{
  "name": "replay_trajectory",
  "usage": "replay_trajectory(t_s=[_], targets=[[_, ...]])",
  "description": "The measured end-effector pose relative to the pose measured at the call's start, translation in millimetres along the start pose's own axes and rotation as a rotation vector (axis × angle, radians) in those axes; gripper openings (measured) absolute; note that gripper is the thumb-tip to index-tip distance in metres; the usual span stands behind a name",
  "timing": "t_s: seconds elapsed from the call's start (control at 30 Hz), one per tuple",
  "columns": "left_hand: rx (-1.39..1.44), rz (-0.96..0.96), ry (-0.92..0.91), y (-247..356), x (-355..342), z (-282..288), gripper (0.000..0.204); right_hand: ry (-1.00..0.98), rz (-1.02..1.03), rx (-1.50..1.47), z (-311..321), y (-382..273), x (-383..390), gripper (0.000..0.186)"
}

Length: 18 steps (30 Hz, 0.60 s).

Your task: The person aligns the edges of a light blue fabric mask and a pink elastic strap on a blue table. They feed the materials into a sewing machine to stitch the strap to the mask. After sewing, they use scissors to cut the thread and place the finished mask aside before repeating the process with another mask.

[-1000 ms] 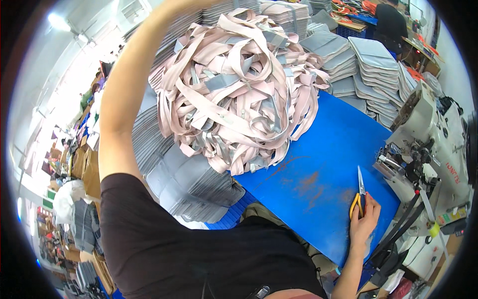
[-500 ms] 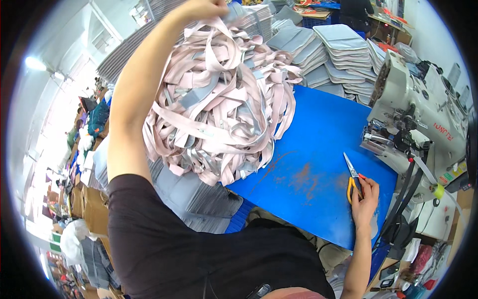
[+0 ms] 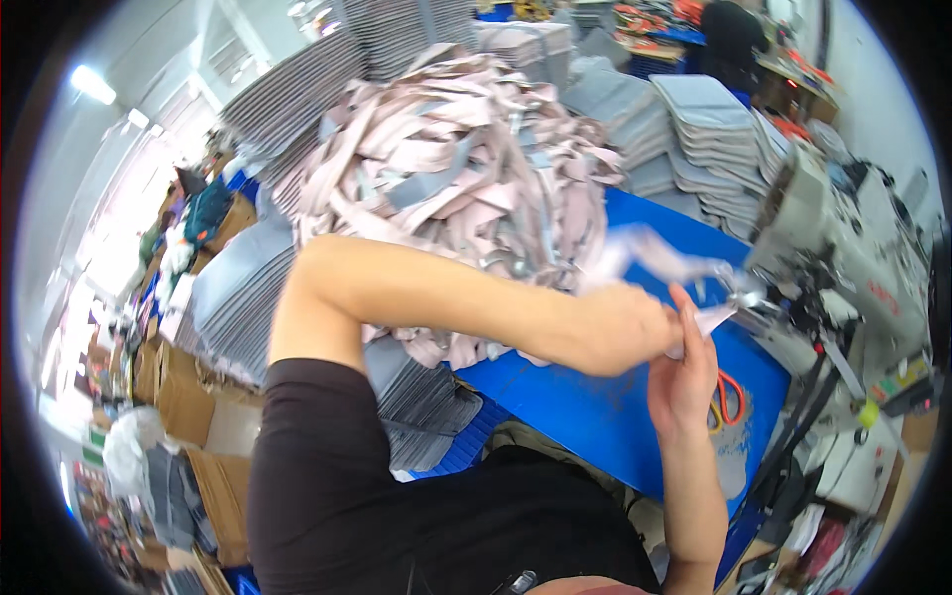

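1. Strap pile (image 3: pixel 436 164): upper centre.
2. Loose pink strap (image 3: pixel 666 261): right of centre, blurred.
3. Left hand (image 3: pixel 635 329): right of centre, curled, pinching the strap.
4. Right hand (image 3: pixel 686 382): just beside; pinch cannot be told.
5. Scissors (image 3: pixel 741 399): lower right.

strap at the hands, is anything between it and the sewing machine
Nothing visible: the strap runs from beside the right hand toward the sewing machine, with no other thing seen across it. Blur hides whether they touch. The scissors lie to the side, nearer the person.
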<state>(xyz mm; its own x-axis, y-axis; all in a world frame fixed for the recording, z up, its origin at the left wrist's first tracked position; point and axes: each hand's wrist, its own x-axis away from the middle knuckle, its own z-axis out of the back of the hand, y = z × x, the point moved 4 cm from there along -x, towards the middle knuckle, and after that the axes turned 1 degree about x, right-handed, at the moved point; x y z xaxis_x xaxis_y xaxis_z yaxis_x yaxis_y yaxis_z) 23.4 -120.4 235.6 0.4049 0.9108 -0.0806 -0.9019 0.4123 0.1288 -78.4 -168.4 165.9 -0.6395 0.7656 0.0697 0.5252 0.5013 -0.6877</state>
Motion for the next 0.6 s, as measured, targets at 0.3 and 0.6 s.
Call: replay_trajectory(t_s=[0.3, 0.6], targets=[[-0.248, 0.314, 0.412, -173.3, 85.4, 161.7, 0.033, 0.034, -0.499, 0.269, 127.8, 17.7, -28.8, 0.032], [-0.937, 1.337, 0.029, -449.2, 500.1, 389.3, 0.06, -0.139, -0.271, 1.039, 176.9, 13.9, -21.9, 0.045]])
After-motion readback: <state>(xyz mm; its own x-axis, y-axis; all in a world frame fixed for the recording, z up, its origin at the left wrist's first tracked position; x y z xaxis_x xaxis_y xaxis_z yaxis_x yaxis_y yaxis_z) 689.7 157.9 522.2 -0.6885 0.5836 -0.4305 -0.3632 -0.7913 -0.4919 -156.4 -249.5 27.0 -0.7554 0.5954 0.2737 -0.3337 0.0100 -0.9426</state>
